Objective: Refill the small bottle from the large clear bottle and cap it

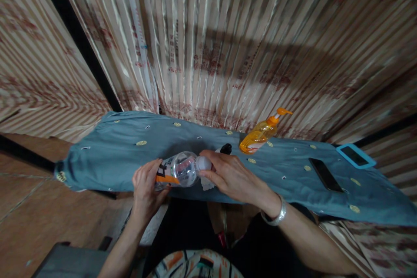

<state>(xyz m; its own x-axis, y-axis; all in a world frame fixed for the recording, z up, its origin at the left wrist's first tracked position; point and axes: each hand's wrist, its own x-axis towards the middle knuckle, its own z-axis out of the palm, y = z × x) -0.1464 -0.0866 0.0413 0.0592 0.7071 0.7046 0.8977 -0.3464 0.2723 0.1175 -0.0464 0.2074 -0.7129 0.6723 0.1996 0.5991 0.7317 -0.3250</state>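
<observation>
A clear plastic bottle with an orange and black label lies tilted in front of me, its neck pointing right. My left hand is wrapped around the bottle's base end. At the other end, my right hand pinches the whitish cap between thumb and fingers; the cap sits at the bottle's neck. Just behind my right hand shows a black-topped object, mostly hidden. Something white and crumpled, like tissue, is partly visible under the right fingers.
A pump bottle of orange liquid stands on the blue patterned cloth covering the narrow table. Farther right lie a dark phone and a light-blue framed tablet. Striped curtains hang behind; a grey stool stands lower left.
</observation>
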